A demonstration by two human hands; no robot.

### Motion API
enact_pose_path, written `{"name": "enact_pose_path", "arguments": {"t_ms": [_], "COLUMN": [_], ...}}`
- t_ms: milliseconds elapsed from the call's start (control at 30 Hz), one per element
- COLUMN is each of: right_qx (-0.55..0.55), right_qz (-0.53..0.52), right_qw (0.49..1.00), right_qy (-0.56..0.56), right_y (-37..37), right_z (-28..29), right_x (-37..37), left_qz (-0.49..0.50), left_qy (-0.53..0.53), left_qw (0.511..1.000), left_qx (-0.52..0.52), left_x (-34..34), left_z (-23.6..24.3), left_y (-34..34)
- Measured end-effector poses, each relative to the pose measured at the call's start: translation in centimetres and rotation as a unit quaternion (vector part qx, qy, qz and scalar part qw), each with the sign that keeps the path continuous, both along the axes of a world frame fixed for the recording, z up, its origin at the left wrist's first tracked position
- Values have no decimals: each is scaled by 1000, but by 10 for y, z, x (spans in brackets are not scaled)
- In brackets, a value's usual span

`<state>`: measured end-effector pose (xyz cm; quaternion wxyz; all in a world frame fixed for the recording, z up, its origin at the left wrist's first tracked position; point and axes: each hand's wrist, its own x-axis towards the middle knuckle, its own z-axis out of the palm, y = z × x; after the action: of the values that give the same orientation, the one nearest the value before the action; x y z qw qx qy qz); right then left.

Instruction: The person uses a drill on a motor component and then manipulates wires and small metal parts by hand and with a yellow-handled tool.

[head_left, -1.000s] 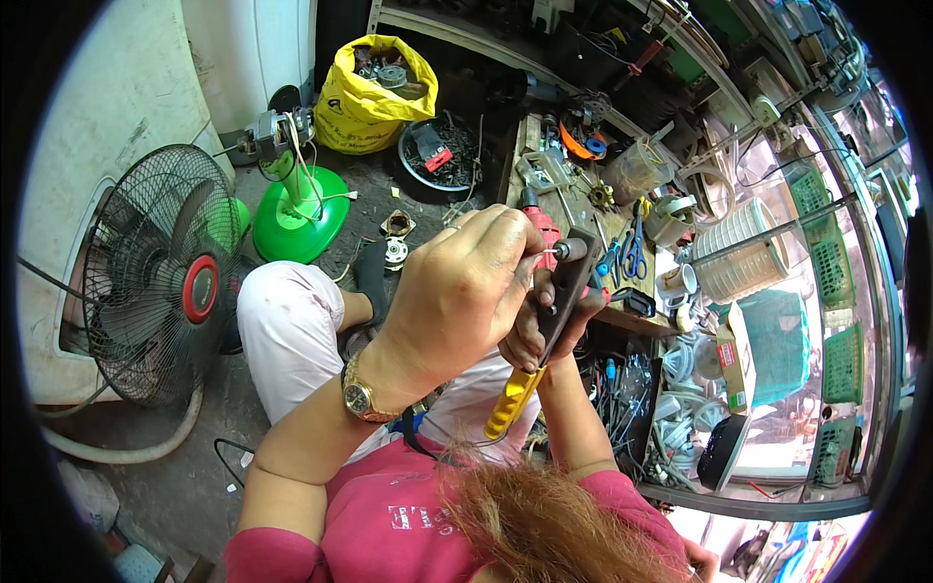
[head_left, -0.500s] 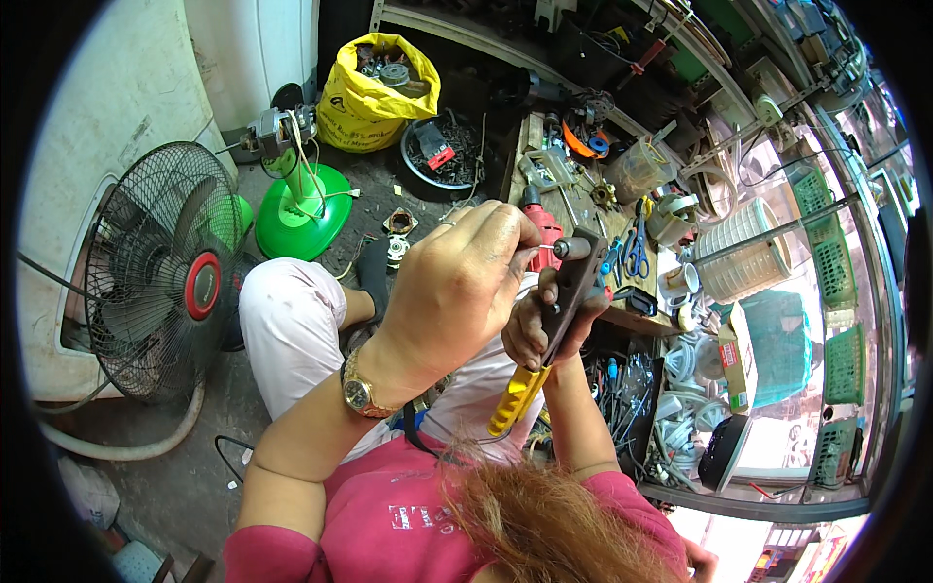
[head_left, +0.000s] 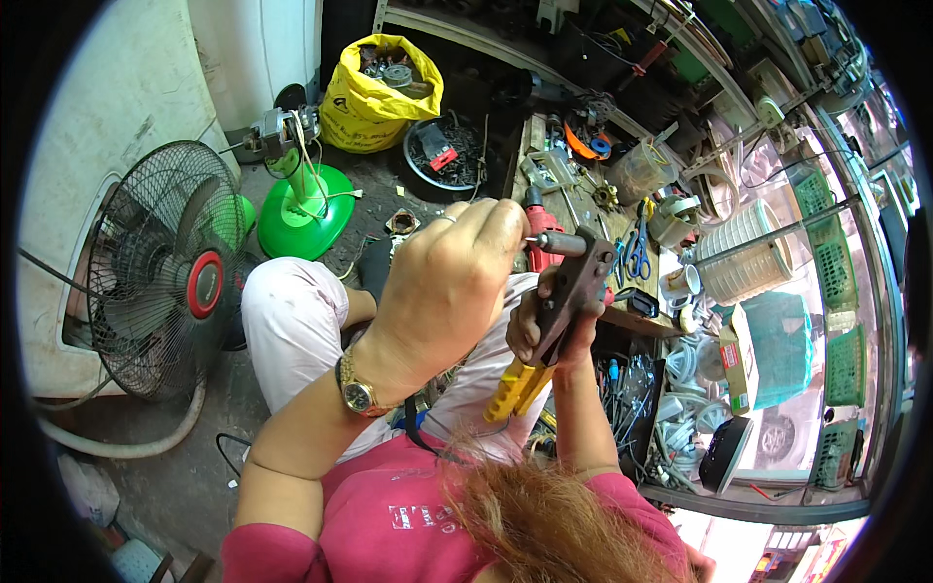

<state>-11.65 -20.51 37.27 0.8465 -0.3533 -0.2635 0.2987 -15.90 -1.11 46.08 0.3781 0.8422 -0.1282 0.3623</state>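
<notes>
Now, right hand point(head_left: 581, 335) grips riveter point(head_left: 573, 291) near bench edge point(head_left: 627, 319); floor point(head_left: 185, 476) spreads leftward.

1. Hand tool point(head_left: 575, 291): dk grey head, ylw grips point(head_left: 510, 389)
2. Pwr tool point(head_left: 547, 225): red
3. Fan point(head_left: 146, 282): blk grille, red hub point(head_left: 204, 284)
4. Stand point(head_left: 306, 233): brt grn
5. Bag point(head_left: 374, 121): ylw, blk print
6. Shirt point(head_left: 364, 500): pink, wht print point(head_left: 416, 516)
7. Watch point(head_left: 358, 394): gold

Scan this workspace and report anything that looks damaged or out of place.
The green fan stand looks odd: the motor on top sits exposed and pale wires hang loose from it, unlike the caged fan to its left. Whether it is damaged or just dismantled, I cannot tell.
</notes>
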Motion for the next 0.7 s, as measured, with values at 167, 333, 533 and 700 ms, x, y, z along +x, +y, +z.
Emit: {"name": "enact_pose_path", "arguments": {"t_ms": [167,333,533,700], "right_qx": [-172,-171,-25,66], "right_qz": [-134,-102,71,141], "right_qw": [973,978,994,982], "right_qy": [-72,-59,74,104], "right_y": [-11,-15,-26,-15], "right_z": [21,51,18,3], "right_x": [-9,-10,3,0], "left_qz": [-152,-152,-368,-347], "left_qy": [188,149,116,119], "left_qw": [960,875,712,727], "left_qx": [-144,-436,-587,-580], "left_x": [8,35,26,26], "left_z": [-5,-43,-41,-40], "left_y": [16,27,-22,-18]}}
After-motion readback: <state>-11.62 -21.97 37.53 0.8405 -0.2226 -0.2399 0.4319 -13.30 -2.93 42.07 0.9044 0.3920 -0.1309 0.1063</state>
